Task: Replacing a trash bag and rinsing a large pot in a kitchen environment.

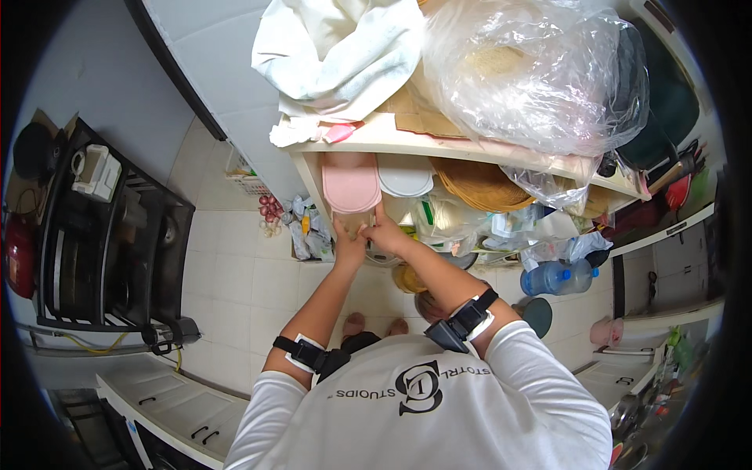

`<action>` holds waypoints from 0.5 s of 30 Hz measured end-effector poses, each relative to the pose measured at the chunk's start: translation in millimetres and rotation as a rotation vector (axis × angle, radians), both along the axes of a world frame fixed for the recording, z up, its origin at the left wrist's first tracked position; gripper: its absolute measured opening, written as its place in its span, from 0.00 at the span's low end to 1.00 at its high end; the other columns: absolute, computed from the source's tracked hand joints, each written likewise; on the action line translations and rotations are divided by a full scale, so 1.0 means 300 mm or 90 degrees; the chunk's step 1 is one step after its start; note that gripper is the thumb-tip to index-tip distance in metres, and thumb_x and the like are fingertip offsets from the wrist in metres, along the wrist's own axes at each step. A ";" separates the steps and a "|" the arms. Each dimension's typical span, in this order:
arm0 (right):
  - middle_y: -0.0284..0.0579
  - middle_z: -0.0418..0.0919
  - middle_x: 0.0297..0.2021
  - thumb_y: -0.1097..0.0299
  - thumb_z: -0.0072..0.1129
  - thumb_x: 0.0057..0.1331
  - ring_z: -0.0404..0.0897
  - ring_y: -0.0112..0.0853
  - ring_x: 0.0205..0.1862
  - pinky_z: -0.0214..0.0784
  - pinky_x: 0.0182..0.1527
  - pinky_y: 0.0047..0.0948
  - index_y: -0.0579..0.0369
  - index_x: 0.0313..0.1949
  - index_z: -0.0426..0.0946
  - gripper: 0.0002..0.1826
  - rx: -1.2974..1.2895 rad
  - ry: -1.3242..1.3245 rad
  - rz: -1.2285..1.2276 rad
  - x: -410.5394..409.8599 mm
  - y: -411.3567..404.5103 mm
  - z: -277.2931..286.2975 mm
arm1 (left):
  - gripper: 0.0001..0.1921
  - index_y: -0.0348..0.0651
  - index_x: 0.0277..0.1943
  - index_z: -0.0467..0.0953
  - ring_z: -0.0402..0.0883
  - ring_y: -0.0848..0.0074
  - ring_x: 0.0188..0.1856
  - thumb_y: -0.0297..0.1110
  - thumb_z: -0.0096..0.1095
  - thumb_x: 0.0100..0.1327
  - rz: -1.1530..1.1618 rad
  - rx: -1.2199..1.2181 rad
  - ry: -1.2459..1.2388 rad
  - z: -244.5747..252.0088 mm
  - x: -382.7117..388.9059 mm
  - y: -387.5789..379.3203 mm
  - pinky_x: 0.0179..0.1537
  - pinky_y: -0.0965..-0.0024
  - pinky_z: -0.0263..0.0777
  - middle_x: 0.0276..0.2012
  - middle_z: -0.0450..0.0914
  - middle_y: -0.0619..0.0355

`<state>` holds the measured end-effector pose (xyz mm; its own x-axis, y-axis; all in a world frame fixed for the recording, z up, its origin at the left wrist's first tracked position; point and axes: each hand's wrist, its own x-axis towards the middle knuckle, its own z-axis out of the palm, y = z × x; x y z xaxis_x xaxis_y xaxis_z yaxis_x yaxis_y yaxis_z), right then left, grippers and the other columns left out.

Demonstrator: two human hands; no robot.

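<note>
A clear plastic container (pixel 353 221) with a pink lid (pixel 351 189) sits at the left end of a white shelf compartment, its front towards me. My left hand (pixel 349 242) grips its left front side, thumb along the wall. Opposite, my right hand (pixel 385 232) holds the right front side, with one finger reaching up beside the lid. My fingertips come close together below the container's front. Its underside and back are hidden. Right beside it stands a container with a white lid (pixel 405 176), and beyond that lie round woven trays (pixel 484 185).
Above hangs the shelf's top edge (pixel 458 145), bearing a white cloth bag (pixel 341 59) and a large clear plastic bag (pixel 529 76). Blue water bottles (pixel 545 278) stand at right. Red onions (pixel 271 208) lie on the floor at left, near a black rack (pixel 111 235).
</note>
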<state>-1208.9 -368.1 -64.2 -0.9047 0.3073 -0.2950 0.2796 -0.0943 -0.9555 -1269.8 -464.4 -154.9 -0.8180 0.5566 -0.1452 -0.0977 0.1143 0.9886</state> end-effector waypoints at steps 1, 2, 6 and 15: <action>0.48 0.55 0.57 0.75 0.53 0.51 0.62 0.33 0.53 0.59 0.49 0.24 0.51 0.63 0.30 0.47 -0.010 0.019 -0.017 -0.012 0.001 -0.002 | 0.39 0.31 0.62 0.36 0.64 0.61 0.55 0.34 0.55 0.58 0.002 0.020 -0.040 0.001 -0.014 0.011 0.52 0.69 0.61 0.56 0.58 0.41; 0.49 0.56 0.56 0.73 0.52 0.51 0.61 0.33 0.54 0.58 0.51 0.24 0.54 0.63 0.33 0.46 -0.020 0.038 -0.035 -0.024 0.000 -0.004 | 0.39 0.30 0.62 0.36 0.64 0.62 0.55 0.34 0.54 0.58 0.004 0.039 -0.081 0.002 -0.030 0.019 0.52 0.70 0.61 0.56 0.59 0.42; 0.53 0.58 0.55 0.76 0.46 0.53 0.63 0.39 0.54 0.60 0.52 0.29 0.52 0.63 0.32 0.42 0.066 0.044 -0.066 -0.091 0.001 -0.066 | 0.39 0.29 0.62 0.34 0.65 0.66 0.54 0.34 0.53 0.59 -0.012 0.062 -0.124 0.006 -0.099 0.043 0.52 0.72 0.61 0.55 0.61 0.44; 0.56 0.59 0.54 0.68 0.49 0.55 0.63 0.40 0.55 0.57 0.54 0.30 0.59 0.62 0.35 0.41 0.005 0.022 -0.145 -0.149 0.003 -0.174 | 0.19 0.32 0.53 0.53 0.70 0.71 0.47 0.28 0.46 0.62 -0.006 0.044 -0.271 0.092 -0.120 0.038 0.44 0.73 0.68 0.49 0.66 0.50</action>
